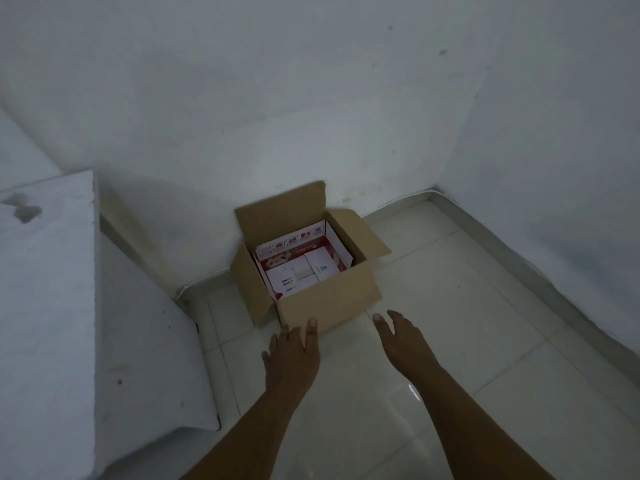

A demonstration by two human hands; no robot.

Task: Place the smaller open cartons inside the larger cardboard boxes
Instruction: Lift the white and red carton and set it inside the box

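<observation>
A large brown cardboard box [325, 303] stands on the tiled floor near the room's corner, its flaps folded outward. Inside it sits a smaller red and white open carton [294, 259] holding small white packs. My left hand [292, 355] reaches toward the box's near wall, fingers spread, fingertips at or just short of the cardboard. My right hand [403, 336] hovers just right of the box's near corner, fingers apart and holding nothing.
White walls [311, 98] meet in a corner behind the box. A white slab or mattress edge [48, 289] fills the left side. A thin white cable [408, 197] runs along the wall base. Glossy pale tiles [467, 323] spread to the right and front.
</observation>
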